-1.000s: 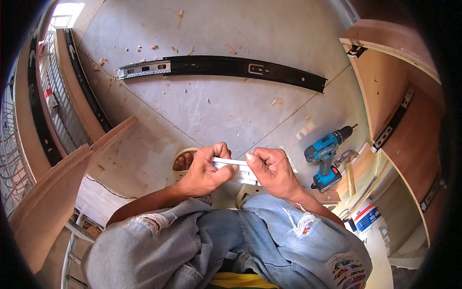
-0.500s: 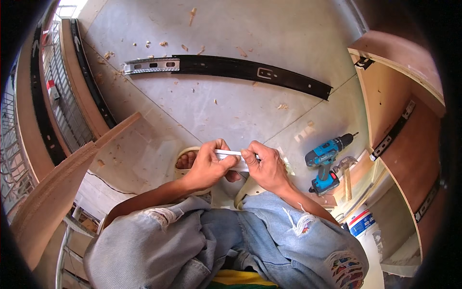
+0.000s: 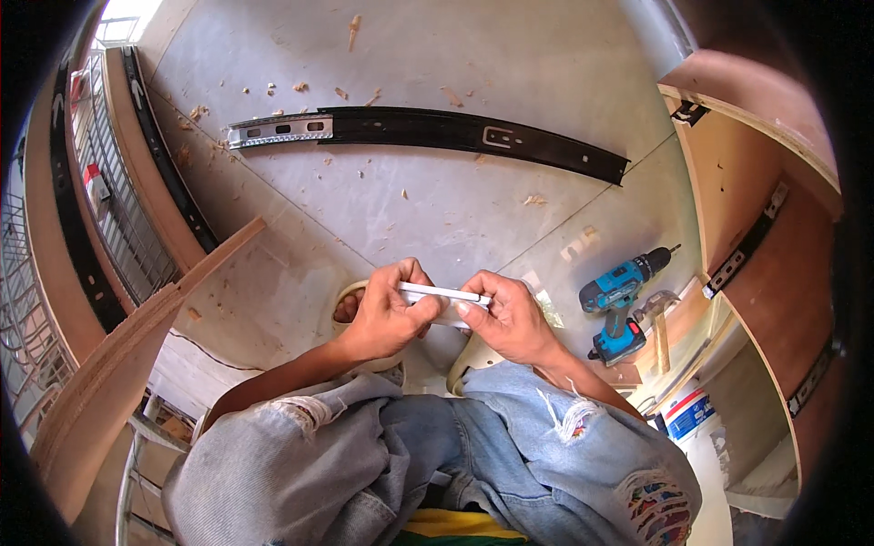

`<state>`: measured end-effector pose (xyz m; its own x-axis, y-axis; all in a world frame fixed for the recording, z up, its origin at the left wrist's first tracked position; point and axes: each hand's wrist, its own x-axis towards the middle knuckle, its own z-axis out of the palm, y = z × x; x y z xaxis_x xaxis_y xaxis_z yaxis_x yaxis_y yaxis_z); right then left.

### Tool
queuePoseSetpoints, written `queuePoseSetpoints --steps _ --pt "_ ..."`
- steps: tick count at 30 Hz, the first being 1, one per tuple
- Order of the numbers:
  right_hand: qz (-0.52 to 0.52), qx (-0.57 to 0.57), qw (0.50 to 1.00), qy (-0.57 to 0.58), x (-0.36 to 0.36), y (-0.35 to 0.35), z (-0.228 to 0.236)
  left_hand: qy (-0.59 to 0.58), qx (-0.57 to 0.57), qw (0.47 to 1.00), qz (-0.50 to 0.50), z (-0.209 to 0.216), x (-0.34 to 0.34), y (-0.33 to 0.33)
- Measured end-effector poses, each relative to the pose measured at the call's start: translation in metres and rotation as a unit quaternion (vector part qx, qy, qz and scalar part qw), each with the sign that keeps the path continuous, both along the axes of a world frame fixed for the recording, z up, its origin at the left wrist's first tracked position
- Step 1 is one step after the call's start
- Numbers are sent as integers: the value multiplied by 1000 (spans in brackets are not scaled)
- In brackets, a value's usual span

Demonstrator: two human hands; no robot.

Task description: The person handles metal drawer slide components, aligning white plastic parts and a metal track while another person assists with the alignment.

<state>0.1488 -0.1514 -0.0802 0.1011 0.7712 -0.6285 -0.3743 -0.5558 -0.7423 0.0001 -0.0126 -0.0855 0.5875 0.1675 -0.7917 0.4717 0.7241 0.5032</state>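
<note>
Between my knees, my left hand (image 3: pixel 389 311) is closed on a slim white stick (image 3: pixel 437 291) with a darker tip at its right end. A flat white piece lies just beneath the stick; its kind I cannot make out. My right hand (image 3: pixel 512 320) pinches the right end of these white things between thumb and fingers. Beyond both hands, a black drawer slide (image 3: pixel 419 129) rests on the floor, with a silver section pulled out at its left end. To the right of my right hand lies a blue and black cordless drill (image 3: pixel 621 296), beside a hammer (image 3: pixel 657 332).
Wood chips are scattered over the tiled floor (image 3: pixel 391 55). On the right stands a wooden cabinet (image 3: pixel 760 196) with a slide fixed inside. Wire baskets with slides (image 3: pixel 77 218) and a wooden board (image 3: pixel 137 337) occupy the left. A white tub (image 3: pixel 687 414) sits by my right knee.
My right thumb has shifted lower, so more of the white stick's right end shows. The stick now slopes down to the right. Otherwise the view has only moved slightly.
</note>
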Motion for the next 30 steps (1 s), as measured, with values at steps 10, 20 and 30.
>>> queuePoseSetpoints --steps 10,20,30 --pt "12 -47 998 34 -1 2 2 8 34 999 -23 6 2 2" --pt "11 -38 999 7 -1 2 0 -25 72 995 -64 0 0 3" --pt "-34 -74 994 67 3 17 15 47 -66 993 91 5 6 6"
